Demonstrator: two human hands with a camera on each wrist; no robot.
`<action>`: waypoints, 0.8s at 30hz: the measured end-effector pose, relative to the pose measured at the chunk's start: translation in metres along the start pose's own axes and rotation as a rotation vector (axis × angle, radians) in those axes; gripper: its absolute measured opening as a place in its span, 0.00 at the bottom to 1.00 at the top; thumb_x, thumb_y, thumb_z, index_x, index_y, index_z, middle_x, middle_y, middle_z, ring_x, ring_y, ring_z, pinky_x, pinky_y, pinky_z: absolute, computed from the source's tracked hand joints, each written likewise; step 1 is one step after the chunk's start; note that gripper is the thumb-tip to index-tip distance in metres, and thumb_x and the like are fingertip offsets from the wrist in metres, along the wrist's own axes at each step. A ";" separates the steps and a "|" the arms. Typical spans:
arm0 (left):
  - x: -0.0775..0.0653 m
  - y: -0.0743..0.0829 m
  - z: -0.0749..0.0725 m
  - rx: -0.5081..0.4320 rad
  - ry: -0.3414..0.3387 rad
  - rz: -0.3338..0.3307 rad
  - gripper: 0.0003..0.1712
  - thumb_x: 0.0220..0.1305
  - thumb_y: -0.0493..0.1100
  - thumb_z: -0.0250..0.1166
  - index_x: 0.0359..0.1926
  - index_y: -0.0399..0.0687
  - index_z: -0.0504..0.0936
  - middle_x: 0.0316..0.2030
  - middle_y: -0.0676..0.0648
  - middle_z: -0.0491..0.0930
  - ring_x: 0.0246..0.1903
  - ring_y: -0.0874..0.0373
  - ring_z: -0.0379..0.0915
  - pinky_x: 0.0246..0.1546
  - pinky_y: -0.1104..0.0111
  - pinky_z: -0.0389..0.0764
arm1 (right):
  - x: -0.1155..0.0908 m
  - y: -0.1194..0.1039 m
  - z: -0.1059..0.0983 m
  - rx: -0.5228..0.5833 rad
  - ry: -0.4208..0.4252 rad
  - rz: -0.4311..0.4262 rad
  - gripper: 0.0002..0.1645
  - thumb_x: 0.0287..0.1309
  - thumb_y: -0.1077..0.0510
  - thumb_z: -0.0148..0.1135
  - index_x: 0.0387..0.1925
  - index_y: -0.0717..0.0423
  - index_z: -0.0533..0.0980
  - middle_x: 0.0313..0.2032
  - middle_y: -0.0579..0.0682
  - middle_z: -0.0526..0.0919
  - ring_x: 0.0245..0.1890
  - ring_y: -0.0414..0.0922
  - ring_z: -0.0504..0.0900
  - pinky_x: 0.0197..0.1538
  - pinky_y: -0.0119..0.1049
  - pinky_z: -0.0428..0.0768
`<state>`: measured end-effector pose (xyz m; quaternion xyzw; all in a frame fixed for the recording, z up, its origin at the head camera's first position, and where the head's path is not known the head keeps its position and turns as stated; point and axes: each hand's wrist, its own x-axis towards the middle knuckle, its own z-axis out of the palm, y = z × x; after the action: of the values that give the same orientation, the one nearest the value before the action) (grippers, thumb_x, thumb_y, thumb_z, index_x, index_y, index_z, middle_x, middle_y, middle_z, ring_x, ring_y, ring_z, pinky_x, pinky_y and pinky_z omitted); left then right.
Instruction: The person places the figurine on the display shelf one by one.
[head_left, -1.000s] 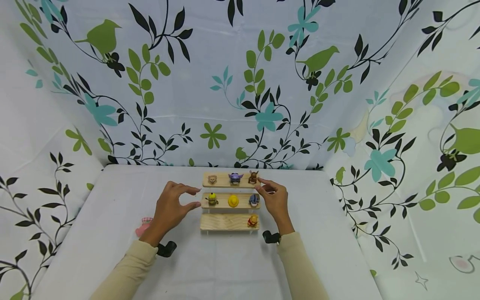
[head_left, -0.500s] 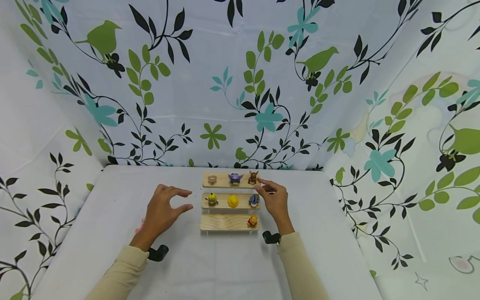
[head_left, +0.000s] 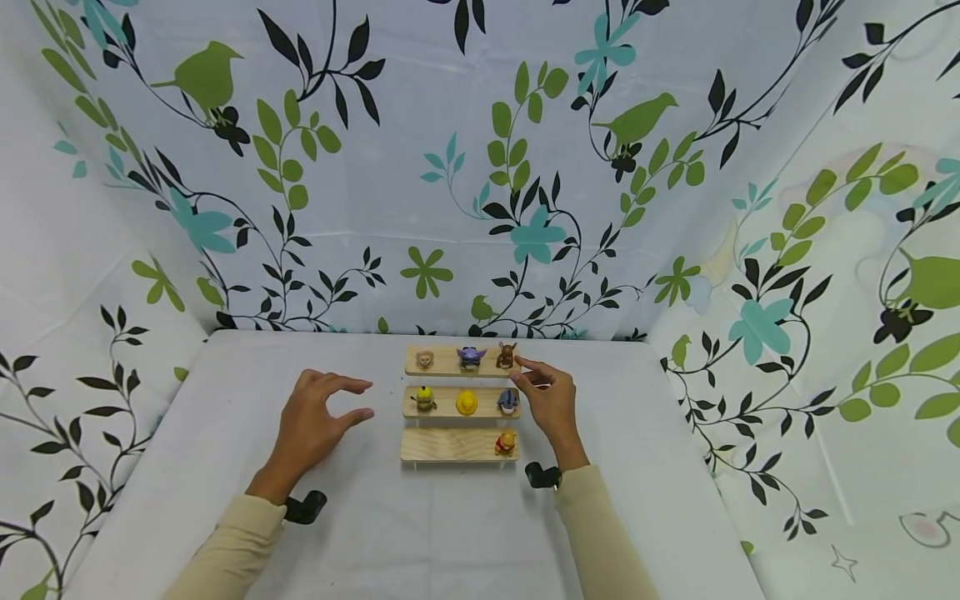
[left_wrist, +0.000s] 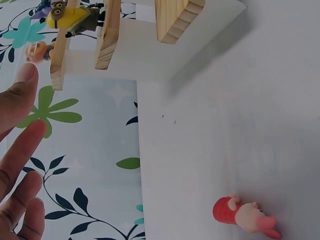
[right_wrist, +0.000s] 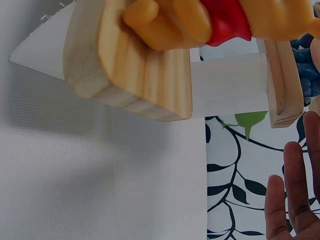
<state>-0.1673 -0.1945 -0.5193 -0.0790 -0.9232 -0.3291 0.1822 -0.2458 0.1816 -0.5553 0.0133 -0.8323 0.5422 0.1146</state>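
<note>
A three-tier wooden display stand (head_left: 450, 450) holds several small toy figurines. My right hand (head_left: 553, 404) is at the top tier's right end, thumb and index finger pinching its edge beside a brown figurine (head_left: 506, 356). In the right wrist view the other fingers (right_wrist: 295, 190) extend. My left hand (head_left: 306, 425) hovers left of the stand, thumb and index finger apart with nothing between them. A yellow bear figurine in a red shirt (head_left: 505, 442) sits at the bottom tier's right end. The left wrist view shows a pink pig figurine (left_wrist: 245, 215) lying on the table, hidden in the head view.
On the top tier are a tan figurine (head_left: 425, 359) and a purple one (head_left: 471, 357). The middle tier bears a yellow goggled figurine (head_left: 423, 397), a plain yellow one (head_left: 467, 402) and a blue one (head_left: 507, 402). Printed cloth (head_left: 360, 208) hangs behind the white table (head_left: 637, 500).
My left hand has drawn away from the stand to the left, still spread, and now covers the pink figurine in the head view. The right hand has stayed in place.
</note>
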 end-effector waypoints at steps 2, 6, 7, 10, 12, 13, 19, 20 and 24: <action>0.000 -0.001 -0.001 -0.004 -0.003 -0.008 0.26 0.49 0.42 0.87 0.52 0.53 0.92 0.46 0.49 0.91 0.48 0.55 0.69 0.49 0.52 0.76 | 0.000 0.000 0.000 0.002 0.000 0.001 0.19 0.62 0.45 0.76 0.55 0.35 0.89 0.36 0.47 0.92 0.39 0.44 0.86 0.49 0.41 0.82; -0.001 -0.005 -0.005 -0.006 -0.005 -0.021 0.26 0.50 0.41 0.87 0.52 0.54 0.92 0.47 0.48 0.91 0.49 0.54 0.70 0.50 0.52 0.76 | -0.001 0.000 0.000 0.004 0.001 0.000 0.19 0.62 0.46 0.76 0.55 0.35 0.89 0.37 0.47 0.92 0.39 0.44 0.86 0.49 0.39 0.82; -0.002 -0.006 -0.006 -0.008 -0.006 -0.025 0.26 0.50 0.41 0.87 0.52 0.54 0.92 0.47 0.48 0.91 0.49 0.54 0.70 0.50 0.52 0.76 | -0.001 0.000 0.000 0.005 0.001 0.000 0.19 0.63 0.46 0.76 0.55 0.35 0.89 0.37 0.47 0.92 0.39 0.43 0.87 0.49 0.38 0.82; -0.004 -0.009 -0.010 0.000 -0.006 -0.037 0.25 0.50 0.41 0.87 0.52 0.54 0.92 0.47 0.48 0.91 0.50 0.53 0.70 0.50 0.51 0.76 | -0.001 -0.001 0.000 0.006 -0.001 0.003 0.19 0.63 0.45 0.76 0.55 0.35 0.89 0.37 0.47 0.93 0.39 0.43 0.87 0.49 0.38 0.82; -0.006 -0.010 -0.012 0.002 -0.007 -0.048 0.25 0.51 0.41 0.86 0.52 0.53 0.92 0.47 0.47 0.91 0.50 0.53 0.69 0.50 0.51 0.76 | -0.001 -0.002 0.000 0.009 -0.004 0.009 0.18 0.63 0.45 0.75 0.55 0.35 0.89 0.37 0.47 0.93 0.39 0.43 0.87 0.50 0.39 0.82; -0.007 -0.011 -0.013 0.002 -0.008 -0.054 0.25 0.51 0.41 0.86 0.52 0.53 0.92 0.47 0.47 0.91 0.50 0.53 0.69 0.50 0.50 0.76 | -0.001 -0.003 -0.001 0.012 -0.005 0.012 0.18 0.63 0.45 0.76 0.55 0.35 0.89 0.37 0.47 0.93 0.39 0.43 0.87 0.51 0.40 0.82; -0.011 -0.015 -0.020 0.012 0.002 -0.069 0.24 0.51 0.41 0.86 0.52 0.53 0.92 0.47 0.46 0.91 0.50 0.52 0.69 0.49 0.50 0.76 | -0.001 -0.005 -0.001 0.027 -0.008 0.014 0.18 0.63 0.45 0.76 0.54 0.35 0.89 0.38 0.48 0.93 0.40 0.45 0.87 0.52 0.43 0.82; -0.012 -0.016 -0.021 0.010 0.005 -0.069 0.24 0.51 0.40 0.86 0.52 0.52 0.92 0.46 0.46 0.91 0.50 0.51 0.69 0.49 0.50 0.76 | -0.001 -0.006 -0.001 0.027 -0.008 0.014 0.18 0.63 0.45 0.76 0.54 0.35 0.89 0.38 0.48 0.93 0.40 0.45 0.87 0.52 0.43 0.82; -0.014 -0.020 -0.026 0.007 0.022 -0.057 0.24 0.51 0.39 0.86 0.51 0.52 0.92 0.46 0.45 0.91 0.50 0.51 0.70 0.47 0.50 0.76 | -0.002 -0.005 -0.001 0.026 -0.004 0.012 0.18 0.62 0.46 0.76 0.55 0.35 0.89 0.38 0.48 0.94 0.39 0.44 0.87 0.51 0.41 0.82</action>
<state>-0.1522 -0.2270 -0.5181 -0.0486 -0.9241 -0.3318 0.1832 -0.2433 0.1804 -0.5503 0.0107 -0.8254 0.5538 0.1095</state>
